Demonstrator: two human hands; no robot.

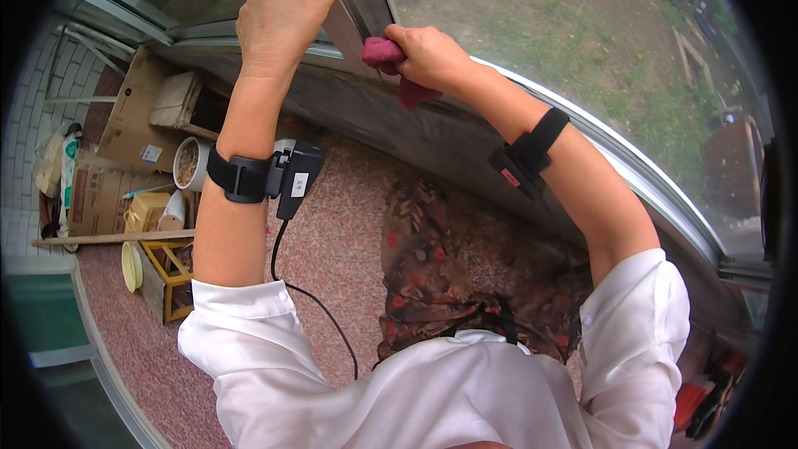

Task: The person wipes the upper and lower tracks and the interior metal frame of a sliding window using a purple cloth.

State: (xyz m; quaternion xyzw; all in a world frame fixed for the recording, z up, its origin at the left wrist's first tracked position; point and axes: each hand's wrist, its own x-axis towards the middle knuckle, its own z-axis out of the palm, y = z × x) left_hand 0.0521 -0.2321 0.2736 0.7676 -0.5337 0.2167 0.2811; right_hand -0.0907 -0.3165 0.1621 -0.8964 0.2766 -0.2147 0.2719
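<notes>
My right hand (430,56) grips a bunched dark pink cloth (383,55) against the lower part of the window frame, and a loose end of the cloth hangs below my fingers. Up and to the left, my left hand (274,19) is raised at the metal window post (346,19), thumb pointing right. A bit of reddish material shows behind its thumb, and its fingertips are hidden, so what they hold is unclear. Each forearm wears a black strap with a device (299,178); a cable runs from the left one.
Window glass (561,62) spans the upper right, above a grey wall (374,106). At the left stand cardboard boxes (134,118), a wooden crate (177,100), a white bucket (190,162) and a yellow-framed box (168,277) on the speckled floor (330,231).
</notes>
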